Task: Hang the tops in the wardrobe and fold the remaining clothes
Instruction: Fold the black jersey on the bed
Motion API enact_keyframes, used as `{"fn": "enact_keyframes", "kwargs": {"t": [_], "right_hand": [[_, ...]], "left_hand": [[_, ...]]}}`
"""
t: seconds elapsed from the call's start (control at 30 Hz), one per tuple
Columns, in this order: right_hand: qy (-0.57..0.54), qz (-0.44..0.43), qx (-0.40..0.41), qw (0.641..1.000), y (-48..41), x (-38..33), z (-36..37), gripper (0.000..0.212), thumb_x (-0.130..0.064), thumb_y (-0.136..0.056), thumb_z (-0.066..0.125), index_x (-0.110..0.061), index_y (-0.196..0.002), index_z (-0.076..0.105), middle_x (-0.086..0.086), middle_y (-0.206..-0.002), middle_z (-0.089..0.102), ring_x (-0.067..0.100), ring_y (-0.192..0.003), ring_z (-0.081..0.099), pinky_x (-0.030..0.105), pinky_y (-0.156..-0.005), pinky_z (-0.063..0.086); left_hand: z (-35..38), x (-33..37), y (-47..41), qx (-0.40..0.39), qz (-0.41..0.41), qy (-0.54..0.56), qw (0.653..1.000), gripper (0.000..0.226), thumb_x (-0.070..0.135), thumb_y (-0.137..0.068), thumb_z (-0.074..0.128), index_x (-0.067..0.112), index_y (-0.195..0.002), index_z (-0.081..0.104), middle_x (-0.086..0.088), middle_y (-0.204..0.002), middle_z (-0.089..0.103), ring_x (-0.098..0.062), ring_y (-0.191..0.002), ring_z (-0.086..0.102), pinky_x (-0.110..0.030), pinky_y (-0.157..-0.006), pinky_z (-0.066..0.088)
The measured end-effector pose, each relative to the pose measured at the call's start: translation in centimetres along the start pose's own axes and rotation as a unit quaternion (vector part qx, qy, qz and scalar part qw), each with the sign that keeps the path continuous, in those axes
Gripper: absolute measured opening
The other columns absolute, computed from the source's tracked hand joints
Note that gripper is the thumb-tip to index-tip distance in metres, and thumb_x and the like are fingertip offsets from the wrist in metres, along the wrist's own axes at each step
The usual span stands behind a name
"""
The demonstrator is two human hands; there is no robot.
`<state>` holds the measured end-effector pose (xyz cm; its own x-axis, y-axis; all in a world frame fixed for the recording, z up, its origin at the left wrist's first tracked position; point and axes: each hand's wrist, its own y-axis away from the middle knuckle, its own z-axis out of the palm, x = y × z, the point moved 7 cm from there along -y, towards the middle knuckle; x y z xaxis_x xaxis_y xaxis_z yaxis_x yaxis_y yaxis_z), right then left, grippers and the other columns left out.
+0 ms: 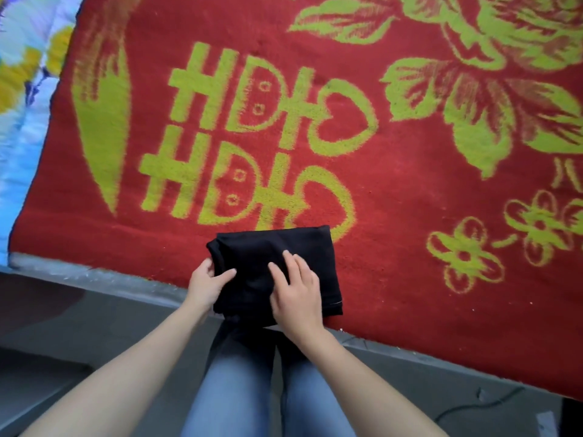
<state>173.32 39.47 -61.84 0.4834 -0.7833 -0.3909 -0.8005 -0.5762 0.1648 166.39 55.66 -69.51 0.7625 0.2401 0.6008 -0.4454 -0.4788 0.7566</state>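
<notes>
A black garment (303,247), folded into a thick rectangle, lies at the near edge of the bed on a red blanket (394,190). My left hand (206,283) holds the garment's left edge, thumb on top and fingers curled round the side. My right hand (296,288) lies flat on top of the fold with its fingers straight, pressing it down. No wardrobe, hanger or other clothing is in view.
The red blanket carries large yellow-green characters and flowers and covers most of the bed. A pale floral quilt (22,89) shows at the far left. The grey bed edge (94,274) runs diagonally below the blanket. My legs in blue jeans (239,389) stand against it over a grey floor.
</notes>
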Motion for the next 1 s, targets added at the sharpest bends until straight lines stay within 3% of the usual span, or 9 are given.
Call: {"fn": "enact_keyframes", "kwargs": {"t": [0.13,0.27,0.4,0.5,0.6,0.73,0.8,0.9,1.0], "right_hand": [[0.111,0.052,-0.108,0.987,0.6,4.7,1.7,0.066,-0.045,-0.071,0.074,-0.025,-0.131,0.055,0.019,-0.139,0.047,0.035,-0.128,0.046,0.049,-0.094,0.046],[0.057,0.068,-0.338,0.937,0.3,6.4,6.3,0.071,-0.059,-0.094,0.03,-0.032,-0.149,-0.007,0.009,-0.157,-0.014,0.031,-0.143,-0.016,0.057,-0.112,0.004],[0.009,0.077,-0.317,0.945,0.3,5.9,6.1,0.073,-0.056,-0.093,0.035,-0.03,-0.15,-0.004,0.008,-0.157,-0.013,0.028,-0.144,-0.017,0.055,-0.113,0.001],[0.036,0.036,-0.191,0.98,2.1,6.2,3.5,0.074,-0.048,-0.081,0.064,-0.018,-0.144,0.037,0.018,-0.152,0.026,0.033,-0.141,0.023,0.054,-0.108,0.027],[0.109,-0.026,-0.188,0.976,4.8,6.9,3.4,0.081,-0.046,-0.048,0.087,-0.015,-0.119,0.065,0.021,-0.129,0.056,0.034,-0.118,0.056,0.054,-0.085,0.049],[0.171,-0.053,-0.229,0.957,4.7,8.1,4.7,0.098,-0.018,-0.024,0.091,-0.023,-0.119,0.065,0.017,-0.126,0.06,0.031,-0.115,0.059,0.055,-0.08,0.051],[0.191,-0.031,-0.237,0.952,2.8,8.5,4.3,0.103,-0.015,-0.034,0.09,-0.028,-0.13,0.056,0.019,-0.134,0.052,0.034,-0.124,0.05,0.061,-0.086,0.045],[0.203,-0.057,-0.277,0.937,1.9,9.0,6.0,0.104,-0.012,-0.077,0.069,-0.032,-0.149,-0.003,0.019,-0.156,0.0,0.036,-0.144,-0.002,0.069,-0.103,0.013],[0.176,-0.056,-0.261,0.948,1.5,8.8,5.6,0.097,-0.011,-0.081,0.066,-0.029,-0.15,0.001,0.022,-0.154,0.007,0.039,-0.143,0.007,0.054,-0.102,0.032]], "left_hand": [[-0.1,0.6,0.0,0.061,0.041,-0.014,0.997,0.027,-0.007,-0.089,0.053,0.004,-0.113,0.055,-0.022,-0.12,0.06,-0.018,-0.097,0.055,-0.028,-0.081,0.041],[-1.1,2.2,0.7,0.159,0.106,-0.114,0.975,0.046,0.004,-0.094,0.049,0.005,-0.139,0.04,-0.015,-0.141,0.045,-0.029,-0.127,0.043,-0.034,-0.103,0.032],[3.0,4.2,5.4,0.13,0.402,-0.472,0.774,0.058,0.023,-0.081,0.055,0.005,-0.135,0.045,-0.026,-0.138,0.044,-0.042,-0.123,0.045,-0.051,-0.098,0.039],[6.9,0.9,6.3,-0.048,0.423,-0.621,0.658,0.085,0.039,-0.052,0.084,0.009,-0.127,0.058,-0.024,-0.133,0.051,-0.038,-0.121,0.052,-0.053,-0.091,0.046],[7.1,-0.6,4.9,-0.097,0.329,-0.688,0.639,0.109,0.052,-0.04,0.087,0.01,-0.134,0.05,-0.023,-0.14,0.043,-0.038,-0.129,0.042,-0.054,-0.093,0.044],[7.4,-3.4,3.2,-0.129,0.284,-0.736,0.6,0.118,0.06,-0.077,0.06,0.015,-0.135,-0.033,-0.017,-0.138,-0.041,-0.036,-0.127,-0.038,-0.053,-0.113,-0.001],[7.5,-3.8,3.0,-0.14,0.263,-0.735,0.609,0.12,0.059,-0.079,0.058,0.016,-0.127,-0.043,-0.015,-0.132,-0.049,-0.035,-0.12,-0.047,-0.052,-0.113,-0.006],[7.5,-3.4,2.9,-0.151,0.241,-0.726,0.627,0.12,0.056,-0.078,0.062,0.017,-0.13,-0.039,-0.013,-0.134,-0.047,-0.034,-0.12,-0.046,-0.051,-0.114,-0.003],[7.7,-2.9,2.9,-0.154,0.24,-0.717,0.637,0.121,0.056,-0.076,0.064,0.015,-0.139,-0.031,-0.012,-0.137,-0.044,-0.032,-0.123,-0.043,-0.051,-0.114,-0.003]]}}
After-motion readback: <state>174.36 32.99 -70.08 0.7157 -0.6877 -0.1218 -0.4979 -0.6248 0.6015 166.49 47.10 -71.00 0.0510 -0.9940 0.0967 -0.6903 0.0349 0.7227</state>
